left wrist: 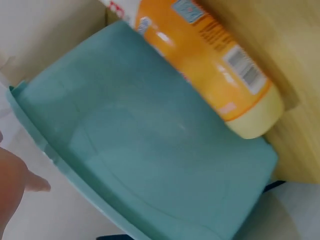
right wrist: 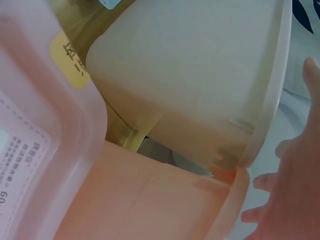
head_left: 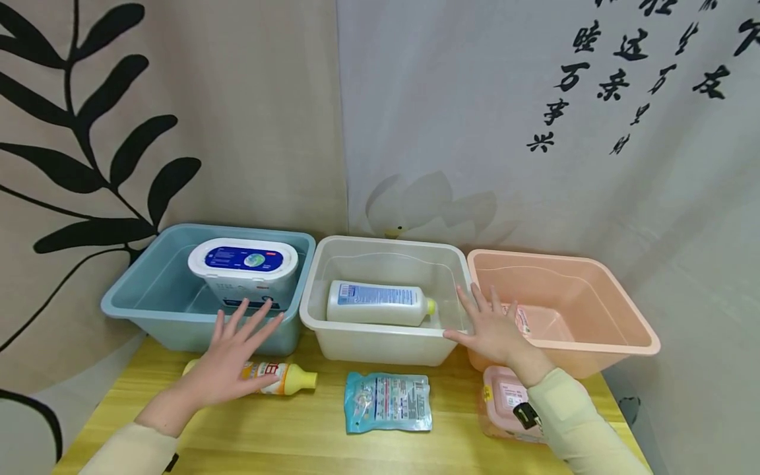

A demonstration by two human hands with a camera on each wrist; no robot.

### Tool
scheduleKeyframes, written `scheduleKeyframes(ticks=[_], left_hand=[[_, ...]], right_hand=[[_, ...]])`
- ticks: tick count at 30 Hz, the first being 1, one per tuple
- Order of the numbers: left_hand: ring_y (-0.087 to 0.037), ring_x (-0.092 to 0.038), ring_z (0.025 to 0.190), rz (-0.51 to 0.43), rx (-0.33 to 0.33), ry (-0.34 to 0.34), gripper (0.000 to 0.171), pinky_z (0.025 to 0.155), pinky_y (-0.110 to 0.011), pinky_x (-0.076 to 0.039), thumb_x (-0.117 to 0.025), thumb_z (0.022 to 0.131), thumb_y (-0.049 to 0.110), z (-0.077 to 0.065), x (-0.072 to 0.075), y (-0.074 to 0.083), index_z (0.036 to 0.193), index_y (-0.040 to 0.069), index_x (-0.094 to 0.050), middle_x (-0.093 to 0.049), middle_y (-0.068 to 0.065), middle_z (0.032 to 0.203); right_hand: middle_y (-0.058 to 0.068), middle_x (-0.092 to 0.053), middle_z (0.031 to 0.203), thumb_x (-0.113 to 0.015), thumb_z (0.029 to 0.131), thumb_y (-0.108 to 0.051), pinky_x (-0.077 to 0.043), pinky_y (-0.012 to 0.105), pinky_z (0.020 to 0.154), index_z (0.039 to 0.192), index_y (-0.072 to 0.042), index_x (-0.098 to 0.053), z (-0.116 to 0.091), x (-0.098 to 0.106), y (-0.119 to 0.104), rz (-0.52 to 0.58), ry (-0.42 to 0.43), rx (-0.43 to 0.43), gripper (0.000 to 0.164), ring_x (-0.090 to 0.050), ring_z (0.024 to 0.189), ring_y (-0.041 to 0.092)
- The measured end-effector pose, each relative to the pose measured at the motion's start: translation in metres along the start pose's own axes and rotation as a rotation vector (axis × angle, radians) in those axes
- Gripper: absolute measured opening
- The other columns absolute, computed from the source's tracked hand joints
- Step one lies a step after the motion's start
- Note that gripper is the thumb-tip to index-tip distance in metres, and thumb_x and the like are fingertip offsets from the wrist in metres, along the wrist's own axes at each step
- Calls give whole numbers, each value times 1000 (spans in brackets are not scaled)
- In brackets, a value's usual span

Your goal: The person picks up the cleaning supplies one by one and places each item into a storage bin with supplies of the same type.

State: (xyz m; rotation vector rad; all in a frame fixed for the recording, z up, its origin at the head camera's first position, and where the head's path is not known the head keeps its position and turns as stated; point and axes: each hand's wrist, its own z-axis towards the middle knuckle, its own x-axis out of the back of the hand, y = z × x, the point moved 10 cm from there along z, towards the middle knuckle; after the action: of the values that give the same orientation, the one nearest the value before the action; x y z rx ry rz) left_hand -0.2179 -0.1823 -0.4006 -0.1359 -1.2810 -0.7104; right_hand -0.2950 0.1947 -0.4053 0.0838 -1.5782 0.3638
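Observation:
My left hand, fingers spread and holding nothing, hovers in front of the blue bin. Under it lies a yellow-and-orange bottle, partly hidden by the hand; the left wrist view shows its orange label beside the bin wall. Over the front rims where the white bin meets the peach bin, my right hand is spread and also holds nothing. Below the right forearm sits a pink lidded box, partly covered by the sleeve. A blue pouch lies flat between the two hands.
Inside the blue bin stands a white-lidded wipes tub. A white bottle with a yellow-green cap lies on its side in the white bin. A small red-and-white packet shows in the peach bin. Curtains hang behind the wooden table.

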Motion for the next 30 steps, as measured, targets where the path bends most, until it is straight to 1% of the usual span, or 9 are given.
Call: scheduleKeyframes(ticks=[3,8,12,15,18,21,23,26,30], left_hand=[[-42,1,144,7,2,17,87,104,-74,3,-70,77,46,-9,1,-3,148,18,-29,-8,-2,159],[-40,-2,144,45,-2,51,88,106,-72,3,-71,75,49,-22,2,-8,147,20,-30,-10,0,159],[-44,-8,142,65,2,66,88,105,-73,0,-72,74,48,-31,2,-13,147,20,-32,-14,-2,159],[-46,-10,141,50,29,52,87,105,-73,3,-73,74,46,-37,1,-19,147,21,-32,-19,-5,157],[-48,-12,139,33,73,38,86,104,-74,3,-74,73,44,-44,0,-27,146,24,-32,-22,-5,156],[-50,-14,137,16,113,36,85,102,-76,1,-75,72,42,-53,-1,-36,145,26,-34,-24,-4,156],[-52,-17,135,7,128,44,84,102,-76,0,-76,72,42,-60,-1,-41,145,26,-36,-25,-4,155],[-54,-18,134,2,146,52,83,101,-77,1,-76,73,42,-71,-3,-48,144,26,-37,-25,-4,155],[-54,-19,134,21,159,62,83,100,-77,1,-76,72,42,-82,-9,-58,144,26,-37,-23,-1,156]], right_hand=[[21,-15,155,-51,82,-65,-4,80,97,151,-14,-19,0,-2,1,3,-1,2,91,-7,139,53],[21,-8,156,-50,83,-67,-7,80,96,151,-14,-16,0,-7,5,43,-36,-8,93,-4,139,53],[22,-5,156,-48,84,-67,-10,80,96,151,-14,-14,-2,-11,10,59,-54,-21,93,-5,139,53],[23,-6,156,-48,84,-66,-13,80,95,151,-12,-14,-4,-12,12,69,-59,-22,92,-7,138,55],[24,-6,155,-48,85,-64,-17,79,95,151,-11,-14,-4,-14,13,86,-70,-18,91,-8,137,56],[25,-5,155,-49,86,-63,-24,78,93,151,-10,-13,-3,-16,12,107,-80,-7,91,-8,136,58],[26,-4,155,-49,86,-63,-27,77,92,151,-10,-13,-2,-17,11,115,-88,-1,91,-8,135,58],[26,-4,155,-48,86,-63,-28,77,91,151,-9,-12,-1,-17,9,114,-94,3,91,-9,136,57],[26,-4,155,-48,87,-62,-26,78,91,151,-9,-12,-1,-16,8,109,-94,4,91,-10,136,56]])
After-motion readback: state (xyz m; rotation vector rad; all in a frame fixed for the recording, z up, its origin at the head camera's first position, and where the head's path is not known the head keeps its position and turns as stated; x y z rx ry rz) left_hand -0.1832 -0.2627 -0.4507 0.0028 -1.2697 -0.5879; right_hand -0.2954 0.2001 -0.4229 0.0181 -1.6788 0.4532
